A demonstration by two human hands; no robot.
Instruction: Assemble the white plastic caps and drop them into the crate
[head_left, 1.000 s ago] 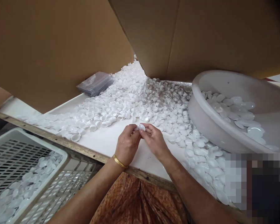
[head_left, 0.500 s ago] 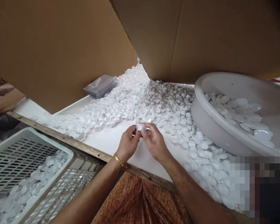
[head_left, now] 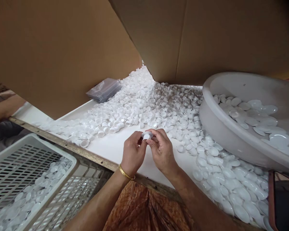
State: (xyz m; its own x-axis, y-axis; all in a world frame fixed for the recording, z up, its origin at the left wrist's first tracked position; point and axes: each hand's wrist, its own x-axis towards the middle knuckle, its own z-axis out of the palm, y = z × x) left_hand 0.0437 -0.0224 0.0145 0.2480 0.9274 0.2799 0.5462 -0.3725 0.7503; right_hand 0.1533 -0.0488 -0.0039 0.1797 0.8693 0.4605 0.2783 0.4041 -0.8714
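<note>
A small white plastic cap (head_left: 146,136), with a wide disc and a narrower round part, is held above the white tabletop (head_left: 110,144). My left hand (head_left: 134,152) pinches its left side between thumb and fingers. From the right, my right hand (head_left: 163,150) grips the same cap with thumb and forefinger. Just beyond my hands spreads a heap of small white cup-shaped plastic pieces (head_left: 132,107). Flatter white plastic discs (head_left: 227,183) lie to the right of my right forearm.
A large pale basin (head_left: 218,131) with white discs stands at right. At lower left, a plastic crate (head_left: 71,158) holds white pieces. Cardboard panels (head_left: 69,48) rise behind. A plastic-wrapped packet (head_left: 104,89) lies by the heap. Another person's arm (head_left: 7,106) shows at left.
The cap has tilted between my fingers, so its narrower round part now faces me. Both hands stay on it, slightly lower in view. The view has shifted slightly.
</note>
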